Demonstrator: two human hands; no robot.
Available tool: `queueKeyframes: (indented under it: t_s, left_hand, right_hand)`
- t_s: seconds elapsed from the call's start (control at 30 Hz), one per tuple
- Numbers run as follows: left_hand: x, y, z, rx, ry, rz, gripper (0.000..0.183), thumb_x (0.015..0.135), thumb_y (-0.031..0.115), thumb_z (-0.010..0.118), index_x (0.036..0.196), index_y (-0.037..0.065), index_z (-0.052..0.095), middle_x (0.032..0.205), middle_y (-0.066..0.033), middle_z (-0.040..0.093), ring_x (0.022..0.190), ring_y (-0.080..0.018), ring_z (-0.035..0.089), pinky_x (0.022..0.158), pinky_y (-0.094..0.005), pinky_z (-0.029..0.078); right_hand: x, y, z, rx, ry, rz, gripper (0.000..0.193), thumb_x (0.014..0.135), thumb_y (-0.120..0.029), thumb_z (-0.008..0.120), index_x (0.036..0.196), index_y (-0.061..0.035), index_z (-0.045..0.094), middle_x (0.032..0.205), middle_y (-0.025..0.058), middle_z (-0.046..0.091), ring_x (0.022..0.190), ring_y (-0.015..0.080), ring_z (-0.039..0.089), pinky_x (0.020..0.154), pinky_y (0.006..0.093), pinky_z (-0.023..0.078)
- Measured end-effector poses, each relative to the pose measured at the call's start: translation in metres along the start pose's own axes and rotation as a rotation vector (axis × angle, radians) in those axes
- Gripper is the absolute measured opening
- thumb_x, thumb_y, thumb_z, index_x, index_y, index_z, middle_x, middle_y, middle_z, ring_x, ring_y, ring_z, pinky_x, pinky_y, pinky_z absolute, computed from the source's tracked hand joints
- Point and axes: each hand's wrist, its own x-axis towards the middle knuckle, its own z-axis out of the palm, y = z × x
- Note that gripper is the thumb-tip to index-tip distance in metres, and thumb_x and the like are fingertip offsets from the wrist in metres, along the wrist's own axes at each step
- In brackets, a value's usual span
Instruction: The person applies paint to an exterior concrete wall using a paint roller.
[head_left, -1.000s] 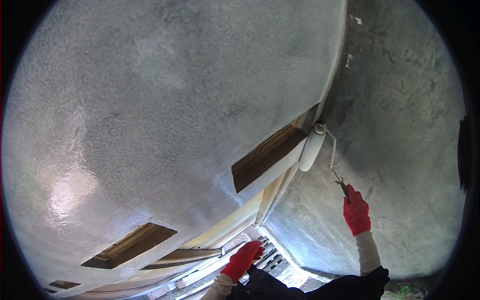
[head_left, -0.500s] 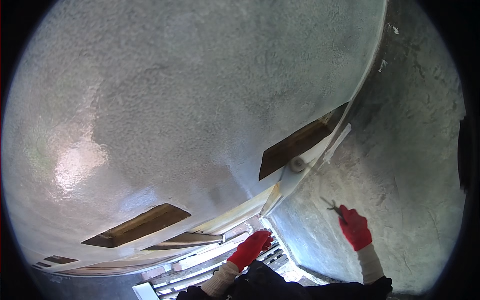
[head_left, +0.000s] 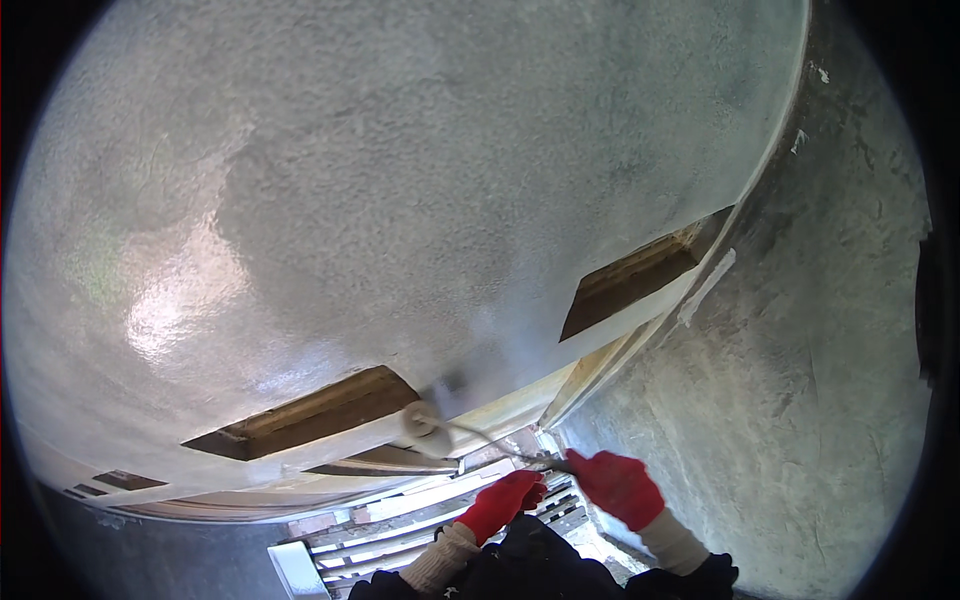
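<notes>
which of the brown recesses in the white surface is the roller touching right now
The lower left recess: the paint roller sits at its right end. The upper right recess is well away from it.

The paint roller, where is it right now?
In the head view the paint roller sits low and centre-left, against the white textured surface beside a brown recessed opening, its handle in the right hand.

Head camera looks up, close under the ceiling (head_left: 420, 180).
</notes>
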Motion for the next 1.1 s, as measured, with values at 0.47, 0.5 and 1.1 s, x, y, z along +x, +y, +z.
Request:
queueKeyframes:
  t_s: [0.47, 0.5, 1.1]
  left_hand:
    - [0.009, -0.017, 0.011, 0.037, -0.056, -0.026, 0.038, 0.094, 0.031, 0.046, 0.117, 0.002, 0.05, 0.103, -0.0099, 0.061, 0.088, -0.0167, 0.059, 0.078, -0.0281, 0.048]
    - [0.01, -0.016, 0.013, 0.038, -0.062, -0.035, 0.038, 0.094, 0.031, 0.046, 0.117, 0.002, 0.05, 0.104, -0.01, 0.061, 0.089, -0.0168, 0.059, 0.078, -0.0283, 0.048]
    - [0.016, -0.005, 0.011, 0.039, 0.021, -0.046, 0.034, 0.096, 0.029, 0.042, 0.112, 0.002, 0.053, 0.1, -0.0108, 0.062, 0.089, -0.0185, 0.06, 0.079, -0.0308, 0.05]
  right_hand:
    - [-0.081, 0.122, -0.065, -0.452, 0.291, 0.473, 0.034, 0.077, -0.016, 0.064, 0.111, -0.0154, 0.056, 0.069, 0.0067, 0.053, 0.058, 0.0236, 0.056, 0.048, 0.0368, 0.046]
    - [-0.079, 0.115, -0.062, -0.418, 0.289, 0.414, 0.033, 0.078, -0.017, 0.063, 0.11, -0.0151, 0.056, 0.069, 0.0059, 0.054, 0.056, 0.0224, 0.056, 0.048, 0.0363, 0.045]
    - [-0.065, 0.111, -0.061, -0.659, 0.13, 0.265, 0.026, 0.084, -0.024, 0.053, 0.11, -0.0185, 0.058, 0.061, 0.0001, 0.046, 0.049, 0.0139, 0.05, 0.038, 0.0315, 0.038]
